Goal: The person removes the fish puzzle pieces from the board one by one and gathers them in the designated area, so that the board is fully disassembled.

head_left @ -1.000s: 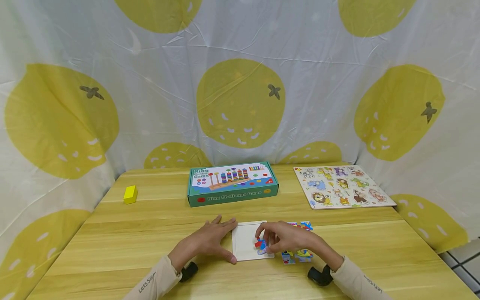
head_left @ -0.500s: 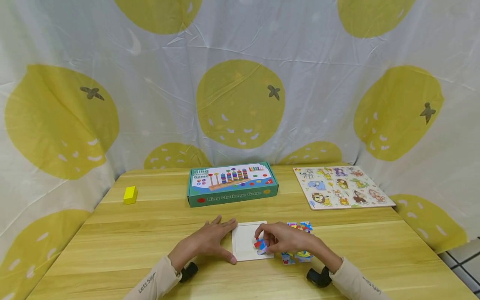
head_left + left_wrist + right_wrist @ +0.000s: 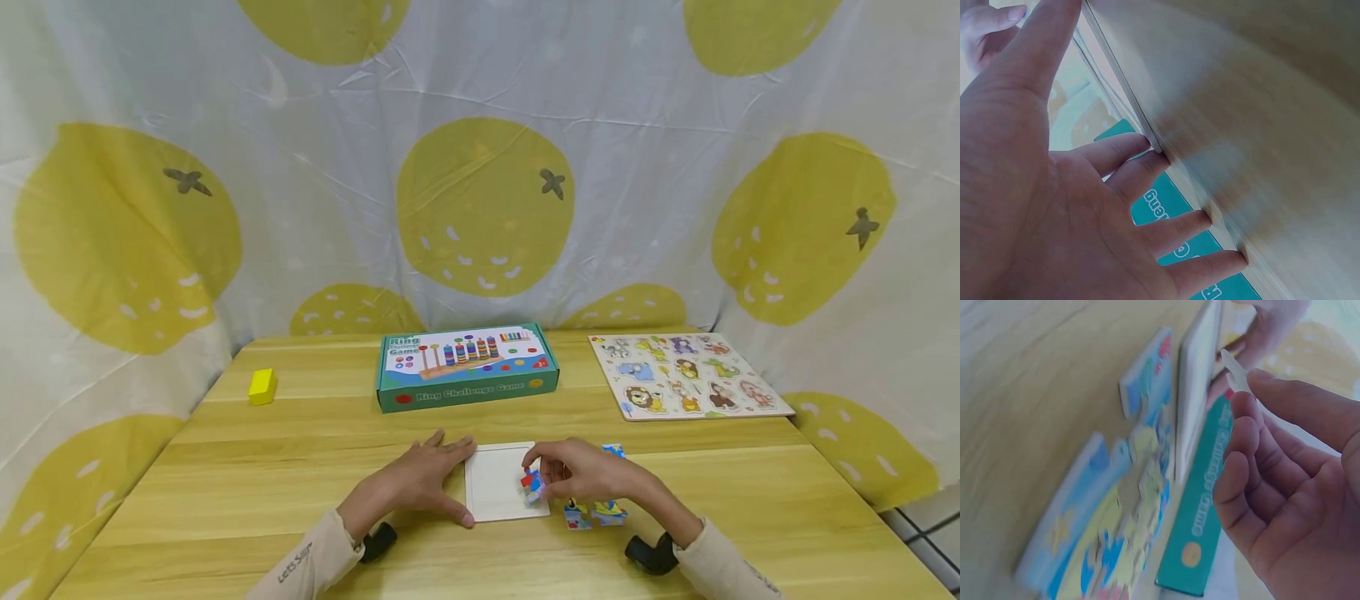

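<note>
My right hand [image 3: 588, 473] pinches a jigsaw puzzle piece [image 3: 532, 487], red and blue, between thumb and fingers over the right side of a white puzzle tray [image 3: 495, 487]. Its pale edge shows between the fingertips in the right wrist view. My left hand [image 3: 422, 479] rests on the table with fingers spread, thumb and fingertips touching the tray's left edge. Several colourful puzzle pieces [image 3: 1104, 531] lie on the table right of the tray, partly hidden by my right hand in the head view.
Behind the tray lies a green Ring Challenge Game box [image 3: 468, 367]. An animal puzzle board [image 3: 622, 400] sits at the back right, a yellow block [image 3: 262, 387] at the left. A lemon-patterned curtain [image 3: 637, 167] hangs behind the table.
My right hand has shifted slightly right with the puzzle piece, which has tilted and now appears nearer the tray's right edge. The left hand stays in place.
</note>
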The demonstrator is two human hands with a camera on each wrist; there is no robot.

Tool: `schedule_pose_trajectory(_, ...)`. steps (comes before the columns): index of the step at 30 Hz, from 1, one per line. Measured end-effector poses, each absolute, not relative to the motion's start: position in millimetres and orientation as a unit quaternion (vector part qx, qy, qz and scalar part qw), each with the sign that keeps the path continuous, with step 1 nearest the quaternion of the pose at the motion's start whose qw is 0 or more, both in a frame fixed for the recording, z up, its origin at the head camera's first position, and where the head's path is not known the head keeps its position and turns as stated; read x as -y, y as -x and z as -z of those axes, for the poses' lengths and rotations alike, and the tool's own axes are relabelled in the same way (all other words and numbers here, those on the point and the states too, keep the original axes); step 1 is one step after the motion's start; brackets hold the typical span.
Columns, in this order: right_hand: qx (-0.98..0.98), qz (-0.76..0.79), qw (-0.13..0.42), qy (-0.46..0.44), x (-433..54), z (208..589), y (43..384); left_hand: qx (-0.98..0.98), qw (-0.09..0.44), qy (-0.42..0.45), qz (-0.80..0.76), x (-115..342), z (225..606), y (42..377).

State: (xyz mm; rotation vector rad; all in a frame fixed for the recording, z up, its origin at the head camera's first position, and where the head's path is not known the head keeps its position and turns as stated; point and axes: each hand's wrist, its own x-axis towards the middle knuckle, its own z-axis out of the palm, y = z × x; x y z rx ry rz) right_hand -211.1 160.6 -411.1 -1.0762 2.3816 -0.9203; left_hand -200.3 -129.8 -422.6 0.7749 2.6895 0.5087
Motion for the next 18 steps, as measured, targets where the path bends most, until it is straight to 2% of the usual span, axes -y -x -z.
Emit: schedule_pose_trajectory(18, -0.831, 0.384, 0.17, 0.364, -218, 414, 203, -0.933, 0.148, -0.272, -0.182, 130, 422, 200)
